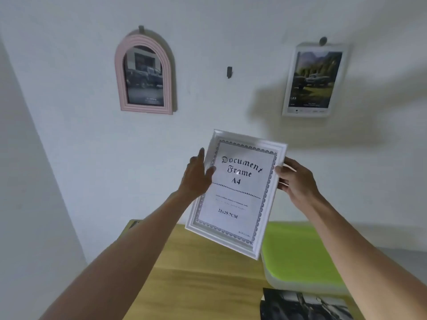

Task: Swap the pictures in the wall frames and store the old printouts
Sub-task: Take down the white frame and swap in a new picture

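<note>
I hold a white A4 frame tilted in the air in front of the wall; its insert reads "Document Frame A4". My left hand grips its left edge and my right hand grips its right edge. Above it an empty dark wall hook sticks out of the wall. A pink arched frame with a dark car picture hangs at the upper left. A white rectangular frame with a car-and-mountain picture hangs at the upper right. A dark printout lies on the table at the bottom right.
A wooden table stands below against the white wall. A lime-green box with a white rim sits on its right side. A wall corner runs down the left.
</note>
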A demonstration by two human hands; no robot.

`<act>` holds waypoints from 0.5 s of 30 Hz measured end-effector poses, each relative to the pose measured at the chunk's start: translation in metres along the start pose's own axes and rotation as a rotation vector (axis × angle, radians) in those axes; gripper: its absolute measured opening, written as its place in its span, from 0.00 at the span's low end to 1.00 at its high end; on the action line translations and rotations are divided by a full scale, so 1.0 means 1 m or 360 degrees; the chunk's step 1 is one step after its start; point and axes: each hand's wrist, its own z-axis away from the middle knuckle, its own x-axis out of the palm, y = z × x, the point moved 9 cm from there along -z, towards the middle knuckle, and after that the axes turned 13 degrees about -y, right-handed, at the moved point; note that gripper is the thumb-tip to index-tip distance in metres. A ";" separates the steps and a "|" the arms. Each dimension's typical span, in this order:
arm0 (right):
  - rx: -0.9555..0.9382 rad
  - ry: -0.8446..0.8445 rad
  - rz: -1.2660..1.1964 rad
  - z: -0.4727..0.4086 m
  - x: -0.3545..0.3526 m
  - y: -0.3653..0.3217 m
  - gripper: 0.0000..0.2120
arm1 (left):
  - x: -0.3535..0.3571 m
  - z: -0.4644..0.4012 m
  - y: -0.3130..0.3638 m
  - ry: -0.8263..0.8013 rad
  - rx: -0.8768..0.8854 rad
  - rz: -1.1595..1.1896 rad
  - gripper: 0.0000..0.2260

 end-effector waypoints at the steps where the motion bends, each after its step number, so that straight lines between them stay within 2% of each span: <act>1: -0.0037 0.0000 -0.0012 -0.006 0.002 -0.009 0.13 | -0.015 -0.008 0.003 0.0048 0.0029 0.0055 0.27; 5: -0.0224 0.0049 0.0139 -0.035 0.013 -0.048 0.14 | -0.062 -0.033 0.006 0.0230 0.0089 0.0438 0.14; 9: -0.0431 0.0158 0.0634 -0.070 0.027 -0.083 0.11 | -0.089 -0.067 0.000 0.0230 0.0149 0.0611 0.12; 15: -0.0544 0.0317 0.0922 -0.133 0.044 -0.116 0.11 | -0.119 -0.130 -0.008 0.0177 0.0114 0.0780 0.08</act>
